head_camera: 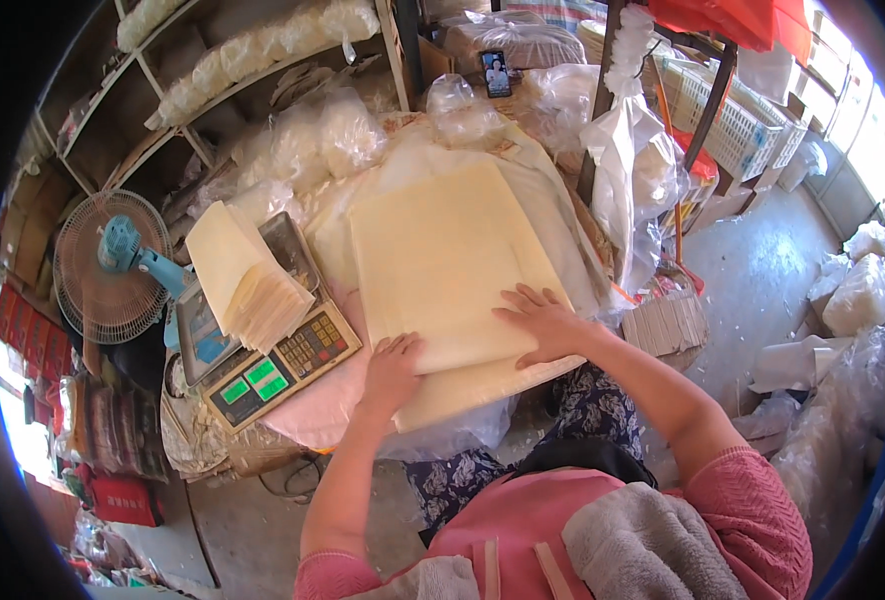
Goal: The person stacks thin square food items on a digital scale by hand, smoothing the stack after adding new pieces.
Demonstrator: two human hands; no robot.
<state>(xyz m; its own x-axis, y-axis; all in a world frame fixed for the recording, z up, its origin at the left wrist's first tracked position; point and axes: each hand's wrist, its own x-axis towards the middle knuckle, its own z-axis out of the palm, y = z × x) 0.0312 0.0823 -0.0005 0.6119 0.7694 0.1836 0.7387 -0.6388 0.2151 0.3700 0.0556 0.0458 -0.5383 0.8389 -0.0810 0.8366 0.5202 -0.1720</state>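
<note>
Before me a broad, pale yellow sheet point(442, 255) lies on the cloth-covered table, its near part overlapping another layer point(487, 390) along the front edge. My left hand point(394, 375) rests palm down on its near left corner, fingers close together, thumb hard to make out. Flat on the near right part lies my right hand point(538, 322), fingers spread. To the left stands a digital weighing scale point(281, 352) with lit green displays and a keypad. On its metal pan point(206, 330) sits a folded bundle of thin, pale yellow sheets point(244, 274), with layered edges towards me.
An electric fan point(116, 255) stands left of the scale. Clear plastic bags point(349, 131) line the table's back, near a propped phone point(496, 73). White plastic bags point(622, 165) hang at a dark post. A cardboard box point(664, 319) sits on the floor at right.
</note>
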